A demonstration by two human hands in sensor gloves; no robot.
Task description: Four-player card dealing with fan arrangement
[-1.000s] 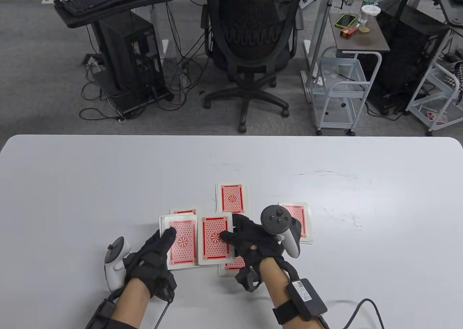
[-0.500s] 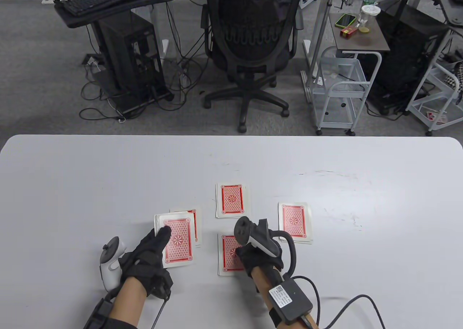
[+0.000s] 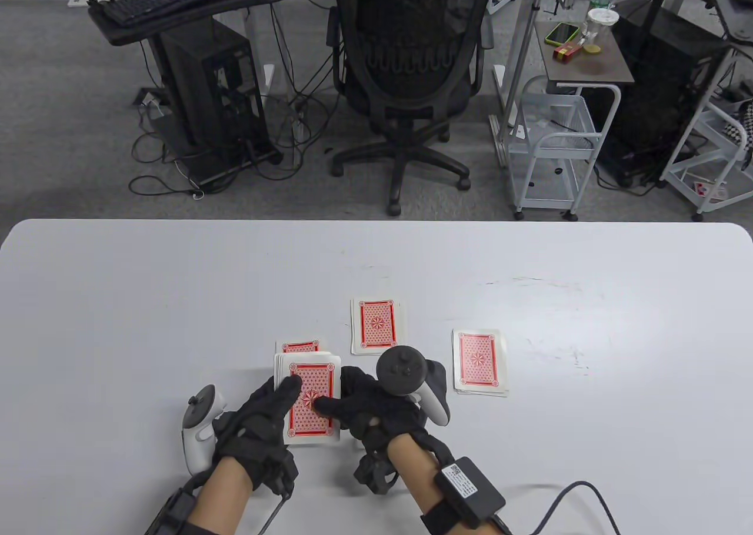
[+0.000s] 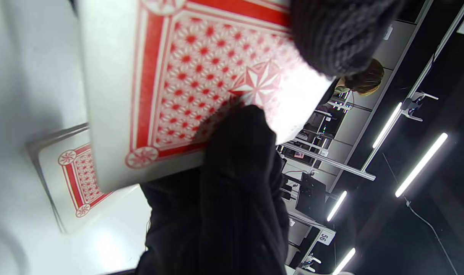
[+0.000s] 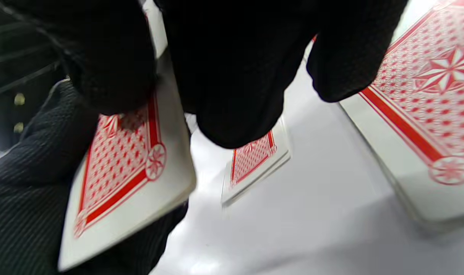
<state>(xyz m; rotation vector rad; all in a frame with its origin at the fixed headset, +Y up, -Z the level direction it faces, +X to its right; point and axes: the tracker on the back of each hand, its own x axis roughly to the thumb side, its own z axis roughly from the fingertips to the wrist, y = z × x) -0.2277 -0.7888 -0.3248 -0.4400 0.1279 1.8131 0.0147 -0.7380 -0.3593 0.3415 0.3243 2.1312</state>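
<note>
Table view: the left hand (image 3: 259, 420) grips the deck (image 3: 312, 403), thumb lying on its red back. The right hand (image 3: 376, 408) has its fingers (image 3: 332, 405) closed on the top card. Around them on the table (image 3: 117, 300), piles lie at 11 o'clock (image 3: 300, 347), 1 o'clock (image 3: 376, 323) and 3 o'clock (image 3: 479, 361).

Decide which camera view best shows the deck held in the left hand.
The table view: it shows the whole deck in the left hand, with the right hand touching it. The left wrist view crops it; the right wrist view shows one blurred corner.
</note>
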